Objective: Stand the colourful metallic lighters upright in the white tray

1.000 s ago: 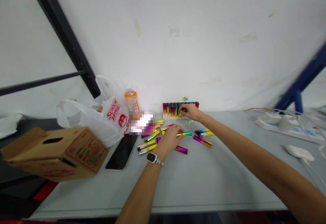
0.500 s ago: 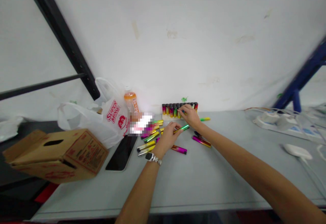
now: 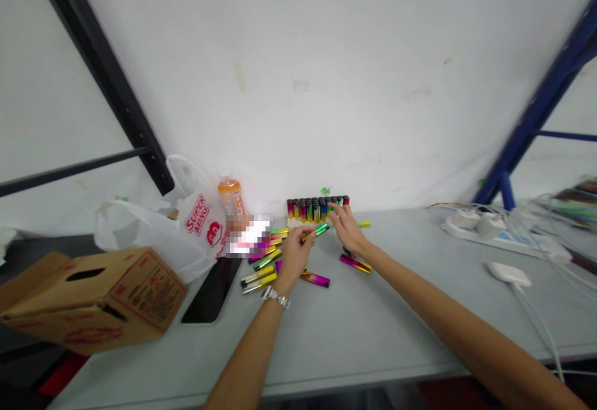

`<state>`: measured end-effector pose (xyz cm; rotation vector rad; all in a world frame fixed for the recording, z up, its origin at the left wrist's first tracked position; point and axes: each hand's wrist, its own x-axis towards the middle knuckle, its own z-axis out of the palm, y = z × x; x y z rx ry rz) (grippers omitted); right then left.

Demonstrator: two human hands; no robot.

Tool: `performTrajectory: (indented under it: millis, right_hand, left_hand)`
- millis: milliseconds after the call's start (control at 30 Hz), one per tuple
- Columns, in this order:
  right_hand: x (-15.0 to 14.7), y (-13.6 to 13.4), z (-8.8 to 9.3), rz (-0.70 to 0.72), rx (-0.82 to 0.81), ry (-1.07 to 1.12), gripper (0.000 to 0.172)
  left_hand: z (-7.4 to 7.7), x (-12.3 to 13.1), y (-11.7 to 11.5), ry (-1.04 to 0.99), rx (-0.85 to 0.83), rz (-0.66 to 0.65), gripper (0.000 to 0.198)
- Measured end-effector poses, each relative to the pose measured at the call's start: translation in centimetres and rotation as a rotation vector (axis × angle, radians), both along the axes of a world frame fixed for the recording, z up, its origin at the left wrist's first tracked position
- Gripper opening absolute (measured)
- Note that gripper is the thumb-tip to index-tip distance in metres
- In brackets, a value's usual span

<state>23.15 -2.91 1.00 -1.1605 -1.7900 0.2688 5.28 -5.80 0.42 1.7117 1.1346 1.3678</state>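
Rack (image 3: 311, 209) looked mostly filled; some ten loose lighters (image 3: 259, 271) lay on table (image 3: 373, 323). Left hand (image 3: 293, 254) pinched green lighter (image 3: 318, 231) just before rack; right hand (image 3: 347, 231), spread and empty, touched its right end.

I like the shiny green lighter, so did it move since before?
Yes. The left hand has brought the green lighter closer to the row of lighters.
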Motion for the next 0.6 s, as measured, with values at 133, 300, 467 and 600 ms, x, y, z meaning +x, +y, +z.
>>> performTrajectory:
  millis: [133,300,467,600]
  right_hand:
    - [-1.0,-2.5,-1.0,0.109,-0.203,0.205,0.038]
    - [-1.6,-4.0,-1.2,0.154,-0.199,0.389,0.034]
    - [-1.2,-5.2,-0.5,0.184,-0.219,0.657,0.032]
    - [-0.8,-5.9,-0.1,0.283,-0.449,0.941,0.035]
  left_hand:
    - [-0.7,1.2,0.1,-0.235,-0.097,-0.159,0.039]
    - [-0.7,2.0,-0.5,-0.231,-0.101,-0.233,0.035]
    - [0.0,1.7,-1.1,0.027,-0.018,-0.099,0.026]
    - [0.3,1.1,-1.1,0.199,0.058,0.031,0.030]
